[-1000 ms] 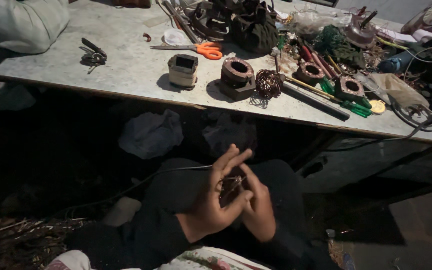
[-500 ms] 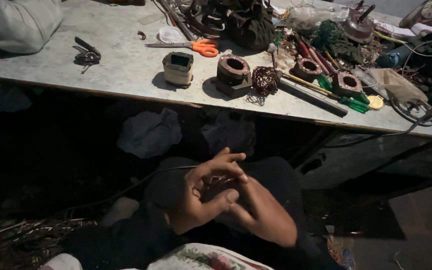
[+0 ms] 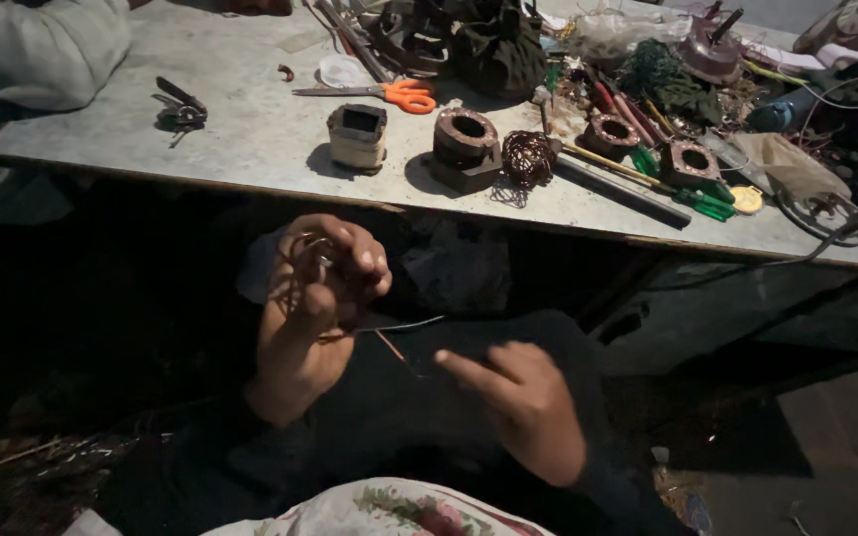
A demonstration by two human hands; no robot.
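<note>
Left hand (image 3: 315,298) grips a small wire coil (image 3: 302,260) closed-fisted below the workbench (image 3: 250,139), while right hand (image 3: 523,402) pinches the trailing wire strand (image 3: 401,349) narrowly.

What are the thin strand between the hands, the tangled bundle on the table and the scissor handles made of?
Strand: looks like thin bare or enamelled copper wire, reddish where the light catches it.
Tangled bundle: probably the same copper wire, reddish-brown and glinting.
Scissor handles: most likely plastic, bright orange and smooth.
</note>
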